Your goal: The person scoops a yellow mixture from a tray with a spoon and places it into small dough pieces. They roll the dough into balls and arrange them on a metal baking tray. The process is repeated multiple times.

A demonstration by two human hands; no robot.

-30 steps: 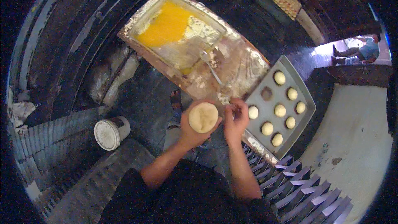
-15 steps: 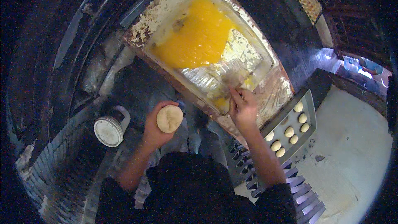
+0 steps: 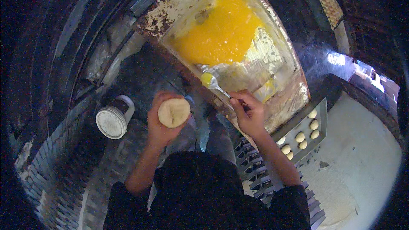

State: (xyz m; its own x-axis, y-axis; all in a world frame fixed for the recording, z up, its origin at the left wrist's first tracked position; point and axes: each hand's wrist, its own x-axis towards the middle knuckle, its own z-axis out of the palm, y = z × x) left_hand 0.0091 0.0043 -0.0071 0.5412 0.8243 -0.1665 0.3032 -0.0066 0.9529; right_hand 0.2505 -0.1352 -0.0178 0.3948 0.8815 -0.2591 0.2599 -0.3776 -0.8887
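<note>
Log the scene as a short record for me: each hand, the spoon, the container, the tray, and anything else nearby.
Left hand: holding dented pale dough round
Right hand: gripping spoon by its handle
Spoon load: yellow filling
Rectangular container: yellow mixture, mostly toward far end
Tray: several pale balls
Left side: white-lidded bucket

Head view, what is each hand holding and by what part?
Left hand: flattened dough round, cupped around its edge. Right hand: metal spoon, by its handle.
</note>
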